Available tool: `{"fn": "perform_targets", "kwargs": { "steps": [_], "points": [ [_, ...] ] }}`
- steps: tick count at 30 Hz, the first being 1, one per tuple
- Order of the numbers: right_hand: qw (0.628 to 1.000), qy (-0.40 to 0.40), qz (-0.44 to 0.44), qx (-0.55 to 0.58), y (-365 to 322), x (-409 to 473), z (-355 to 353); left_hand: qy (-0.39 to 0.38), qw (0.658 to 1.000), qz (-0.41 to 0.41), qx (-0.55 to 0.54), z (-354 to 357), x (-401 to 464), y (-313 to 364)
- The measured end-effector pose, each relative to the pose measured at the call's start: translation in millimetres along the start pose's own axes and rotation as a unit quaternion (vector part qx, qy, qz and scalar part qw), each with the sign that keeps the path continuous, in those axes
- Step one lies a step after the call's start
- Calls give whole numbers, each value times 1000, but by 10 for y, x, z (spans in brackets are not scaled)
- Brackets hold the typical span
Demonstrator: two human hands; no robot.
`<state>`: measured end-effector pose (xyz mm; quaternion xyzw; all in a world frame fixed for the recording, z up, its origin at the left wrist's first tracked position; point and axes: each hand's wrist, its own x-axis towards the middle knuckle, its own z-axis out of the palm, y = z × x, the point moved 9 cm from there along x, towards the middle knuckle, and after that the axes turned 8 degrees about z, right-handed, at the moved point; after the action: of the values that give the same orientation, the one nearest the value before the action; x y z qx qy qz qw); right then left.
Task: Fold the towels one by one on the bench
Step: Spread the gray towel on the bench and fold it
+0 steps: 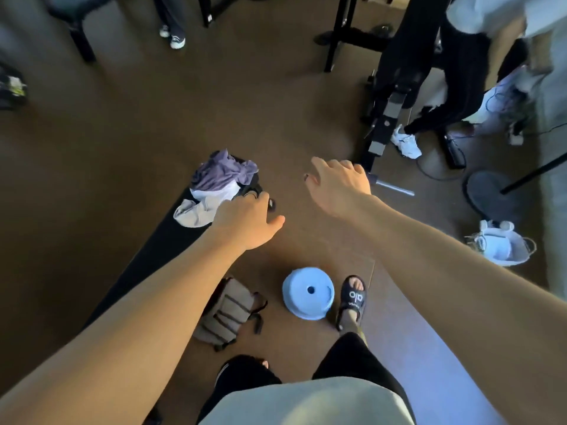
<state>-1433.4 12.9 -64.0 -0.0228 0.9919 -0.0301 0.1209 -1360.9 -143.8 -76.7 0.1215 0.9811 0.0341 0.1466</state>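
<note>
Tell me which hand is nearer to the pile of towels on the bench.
Left. The left hand sits right at the near edge of the pile of towels on the bench. The right hand hangs over the bare floor, well off to the pile's right.

The picture is dim and warm-toned, darkest toward the upper left corner. Cool bluish light enters from the right edge, tinting the floor (429, 348) at lower right. Wide-angle distortion stretches the edges, and detail is soft throughout.
</note>
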Motion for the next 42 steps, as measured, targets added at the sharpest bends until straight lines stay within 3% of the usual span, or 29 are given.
{"fn": "perform_targets", "kwargs": {
  "steps": [11,16,23,35,42],
  "points": [
    [977,-42,-207,-28,-194,2426,-137,39,983,-173,-57,-283,1858,-285],
    [958,-67,-276,-42,-600,2993,-173,0,962,-261,-80,-304,2151,-546],
    [932,-105,-342,-59,-1248,3350,60,5,939,-321,-122,-133,2367,-1089],
    [933,-126,-331,-70,-2586,4350,1359,-7,922,-340,-186,1049,3059,-2948],
    [907,-150,-388,-63,-3178,4574,2509,13,890,-395,-226,2092,3159,-3586]
  ]
}}
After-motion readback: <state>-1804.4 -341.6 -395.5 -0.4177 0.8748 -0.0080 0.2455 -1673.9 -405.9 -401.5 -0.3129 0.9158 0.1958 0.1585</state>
